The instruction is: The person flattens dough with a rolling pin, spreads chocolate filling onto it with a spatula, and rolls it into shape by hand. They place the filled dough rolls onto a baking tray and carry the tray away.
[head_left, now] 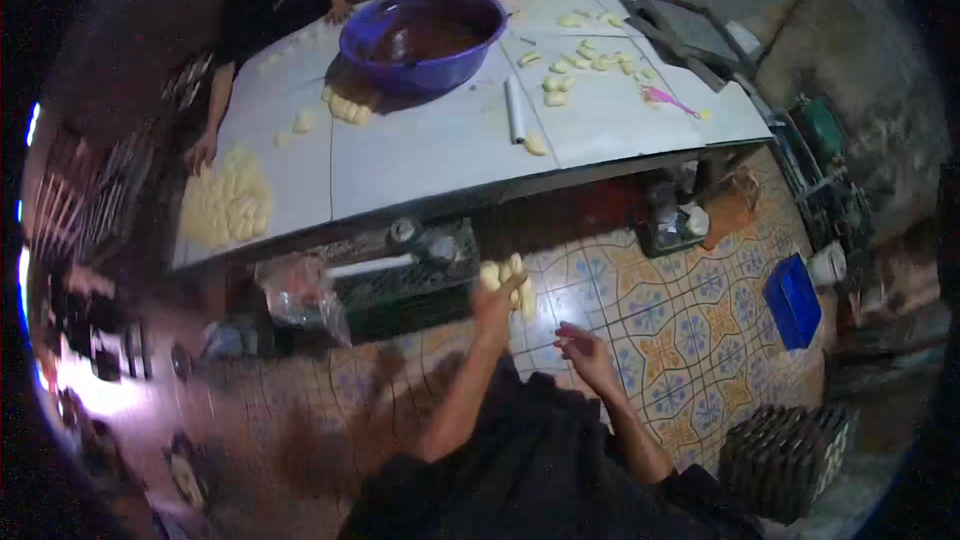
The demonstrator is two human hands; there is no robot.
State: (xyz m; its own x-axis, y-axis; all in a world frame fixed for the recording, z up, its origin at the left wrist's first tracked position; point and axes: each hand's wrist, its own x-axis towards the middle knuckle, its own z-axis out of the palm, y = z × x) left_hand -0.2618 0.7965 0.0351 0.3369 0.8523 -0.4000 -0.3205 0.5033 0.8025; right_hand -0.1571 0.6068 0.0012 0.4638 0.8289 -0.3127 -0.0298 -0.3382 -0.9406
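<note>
My left hand (494, 306) is closed around several pale yellow dough pieces (527, 300), held out over the tiled floor in front of the table. My right hand (588, 355) hangs a little lower and to the right, empty, its fingers loosely apart. Across from me stands a white-topped table (425, 155) with a pile of dough pieces (232, 202) at its left end. More dough pieces (600, 61) lie scattered on its right half, near a white roller (514, 112) and a pink-handled tool (670, 100).
A large purple basin (425, 78) stands on the table. Behind its left side a person (285, 5) rests both hands on the tabletop. A blue container (795, 305) and a stack of dark trays (780, 455) are on the right. Below the table sits a dark crate (440, 275).
</note>
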